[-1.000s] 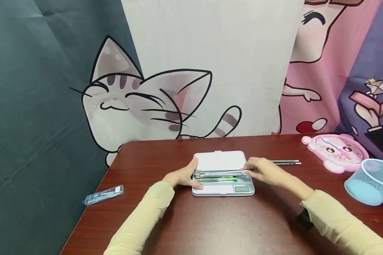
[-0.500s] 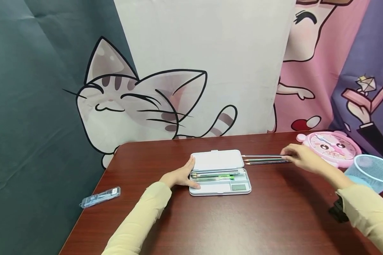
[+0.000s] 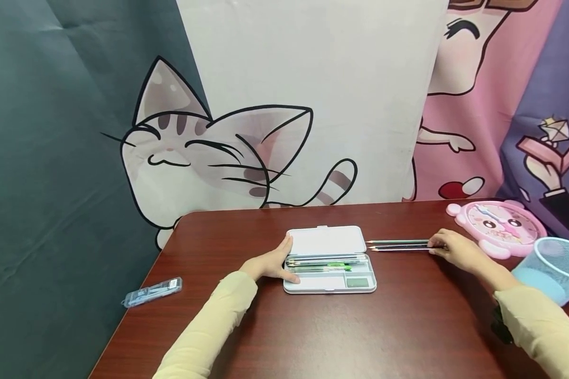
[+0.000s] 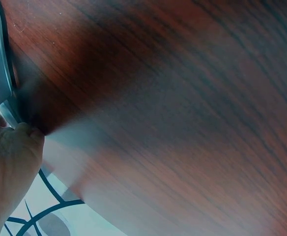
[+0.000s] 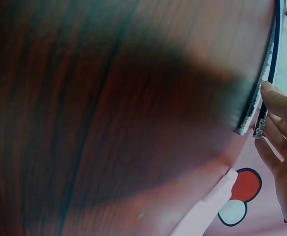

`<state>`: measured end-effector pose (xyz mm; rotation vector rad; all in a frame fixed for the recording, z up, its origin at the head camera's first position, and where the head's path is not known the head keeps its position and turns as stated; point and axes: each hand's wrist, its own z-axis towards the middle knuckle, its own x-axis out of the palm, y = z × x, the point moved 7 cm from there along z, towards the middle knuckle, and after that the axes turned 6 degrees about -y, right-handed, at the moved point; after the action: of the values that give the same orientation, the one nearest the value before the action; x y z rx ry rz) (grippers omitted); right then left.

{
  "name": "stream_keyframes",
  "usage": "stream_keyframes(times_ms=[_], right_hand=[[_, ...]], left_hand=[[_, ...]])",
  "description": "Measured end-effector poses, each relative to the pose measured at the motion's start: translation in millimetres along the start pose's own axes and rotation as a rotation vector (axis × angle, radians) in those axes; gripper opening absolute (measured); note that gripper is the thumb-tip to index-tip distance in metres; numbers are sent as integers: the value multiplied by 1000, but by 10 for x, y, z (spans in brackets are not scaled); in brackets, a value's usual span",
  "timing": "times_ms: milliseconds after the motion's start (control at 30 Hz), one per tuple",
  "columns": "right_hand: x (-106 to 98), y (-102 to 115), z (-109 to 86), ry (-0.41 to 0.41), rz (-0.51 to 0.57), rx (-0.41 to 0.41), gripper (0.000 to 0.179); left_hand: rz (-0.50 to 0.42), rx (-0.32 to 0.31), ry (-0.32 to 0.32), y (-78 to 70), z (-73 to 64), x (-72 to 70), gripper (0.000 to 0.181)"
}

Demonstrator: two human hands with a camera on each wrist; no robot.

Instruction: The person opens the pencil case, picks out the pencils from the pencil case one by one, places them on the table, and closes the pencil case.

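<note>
An open white pencil case (image 3: 323,241) lies on the table, its lid folded back. My left hand (image 3: 268,265) rests on its left edge, thumb on the front tray and straight fingers along the lid side. Several pencils (image 3: 324,258) and a green pen (image 3: 334,267) lie inside, beside a green block (image 3: 357,282). My right hand (image 3: 455,251) pinches the end of a dark pencil (image 5: 271,73) between thumb and fingers, to the right of the case. Other pencils (image 3: 395,241) lie alongside, points toward the lid.
A pink animal-faced clock (image 3: 502,226) lies at the back right. A blue mesh pen holder (image 3: 545,273) sits tipped or leaning in front of it. At the left edge of the table (image 3: 332,337) is a clear blue plastic packet (image 3: 153,292).
My right hand has moved right from the case, carrying a pencil to the others beside the lid, then slightly toward the near side. The left hand stays on the case.
</note>
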<state>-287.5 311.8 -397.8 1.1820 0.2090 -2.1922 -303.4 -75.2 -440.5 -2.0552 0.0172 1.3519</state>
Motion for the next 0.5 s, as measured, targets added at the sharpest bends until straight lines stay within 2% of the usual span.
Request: stream_keyframes(times_ms=[100, 200, 333, 500], right_hand=[[41, -12, -22, 14, -21, 50, 22], [89, 92, 37, 4, 11, 105, 22], [215, 396, 251, 2, 101, 118, 23], [423, 795, 485, 74, 212, 93, 20]], left_hand=[[-6, 6, 6, 3, 6, 23, 114], [-10, 6, 8, 13, 2, 26, 115], [-14, -4, -2, 25, -5, 1, 115], [-16, -4, -5, 5, 7, -9, 115]])
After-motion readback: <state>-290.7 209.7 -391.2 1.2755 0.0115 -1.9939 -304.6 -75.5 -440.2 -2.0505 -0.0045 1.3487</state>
